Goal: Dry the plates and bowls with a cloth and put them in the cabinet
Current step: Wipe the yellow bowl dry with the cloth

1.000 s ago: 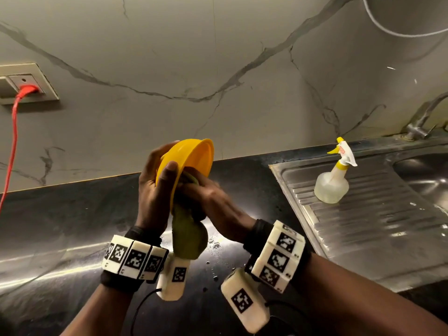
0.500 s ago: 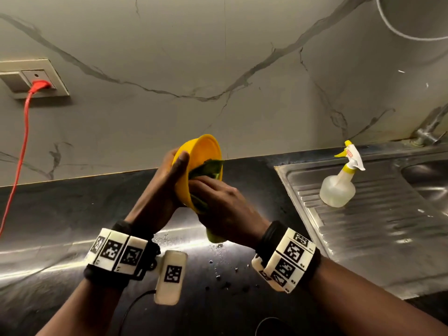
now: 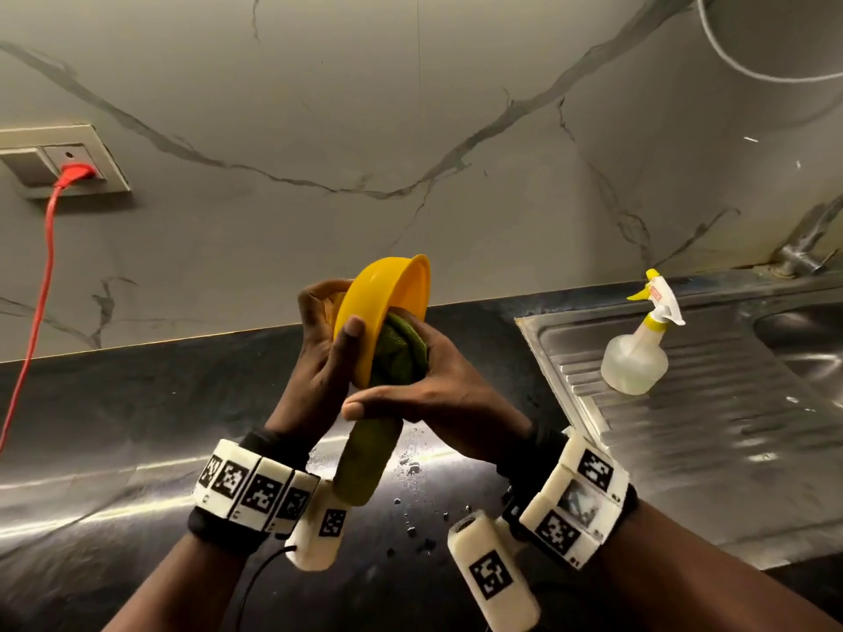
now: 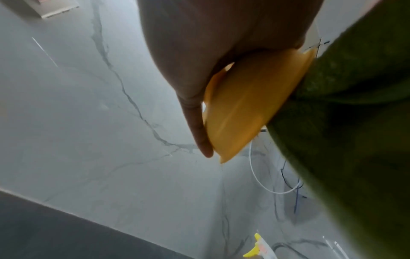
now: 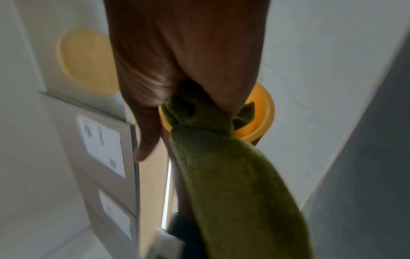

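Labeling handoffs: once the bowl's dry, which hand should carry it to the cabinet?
Left. The left hand already grips the bowl by its rim; the right hand is wrapped round the cloth.

Home kitchen: dark stone countertop [image 3: 114, 426] w/ a stainless sink [image 3: 812, 339] & ribbed drainboard [image 3: 730, 426], tap [image 3: 803, 253] at the back, marble-look backsplash [image 3: 365, 130], wall socket [image 3: 68, 161], spray bottle [image 3: 636, 353] on the drainboard.

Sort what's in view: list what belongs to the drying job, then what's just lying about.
In use: yellow bowl, held by the left hand; green cloth, gripped by the right hand.
Lying about: spray bottle, red cable, sink drainboard.
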`<state>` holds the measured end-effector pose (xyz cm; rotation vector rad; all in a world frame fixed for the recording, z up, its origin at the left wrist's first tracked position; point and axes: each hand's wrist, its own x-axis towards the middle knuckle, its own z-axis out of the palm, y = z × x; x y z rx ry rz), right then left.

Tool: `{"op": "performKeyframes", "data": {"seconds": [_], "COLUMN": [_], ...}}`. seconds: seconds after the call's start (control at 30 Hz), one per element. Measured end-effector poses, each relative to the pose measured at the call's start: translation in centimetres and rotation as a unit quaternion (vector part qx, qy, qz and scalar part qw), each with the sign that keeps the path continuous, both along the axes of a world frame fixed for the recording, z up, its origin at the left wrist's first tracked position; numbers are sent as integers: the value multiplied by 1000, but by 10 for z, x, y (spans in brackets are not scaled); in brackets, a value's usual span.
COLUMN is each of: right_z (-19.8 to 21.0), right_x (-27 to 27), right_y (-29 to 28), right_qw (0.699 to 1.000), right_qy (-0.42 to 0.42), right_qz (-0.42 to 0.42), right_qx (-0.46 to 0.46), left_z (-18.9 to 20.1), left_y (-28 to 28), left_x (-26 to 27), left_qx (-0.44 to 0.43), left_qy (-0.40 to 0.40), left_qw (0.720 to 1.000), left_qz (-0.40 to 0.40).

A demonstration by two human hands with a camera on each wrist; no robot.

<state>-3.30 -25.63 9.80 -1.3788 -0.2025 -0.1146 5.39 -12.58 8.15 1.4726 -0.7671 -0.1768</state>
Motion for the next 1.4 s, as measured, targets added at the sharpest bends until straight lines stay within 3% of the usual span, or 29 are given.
{"op": "performKeyframes", "data": {"seconds": [0.07,0.13,0.2,0.27,0.4,0.5,0.57,0.7,0.83,0.9,0.97,1.07,1.23,1.3,1.4], "right_z": [-5,-10,-15,-15,0,11,12,7,1,-5,-2,8,16,13,10], "right_x": [3,7,9,7,1,-2,-5,-2,1,1,0,-1,-4,-3,-1], "right_y": [-1,1,6,11,12,8,7,3,3,9,13,11,5,6,4], "right_qw": [991,954,925,924,992,1000,997,999,979,970,982,998,991,983,993], "right_qy": [-53,-123,-184,-176,-34,1,13,-2,-49,-56,-36,0,26,44,26], "right_qz": [-59,-116,-149,-152,-29,25,36,-8,-110,-119,-88,-25,16,0,-35], "right_qx": [-112,-246,-299,-303,-115,15,66,33,-167,-206,-163,-57,132,177,105], "left_z": [4,10,16,18,16,11,7,0,13,19,22,20,8,7,13], "left_y": [3,5,3,-2,-3,-4,-3,2,0,-1,-3,-7,-3,1,5], "left_x": [3,7,9,11,7,2,-2,-1,4,8,4,-4,-7,-6,1], "left_qx": [-1,-19,-26,-21,-23,-38,-61,-50,-3,5,-6,-21,-29,-12,-7], "left_qy": [103,205,238,213,60,-32,-50,-37,152,214,190,57,-36,-41,58], "left_qw": [994,976,968,976,998,997,995,997,988,976,982,997,998,999,998], "left_qz": [-28,-66,-69,-33,24,51,60,33,-23,-35,-4,46,42,26,-25]}}
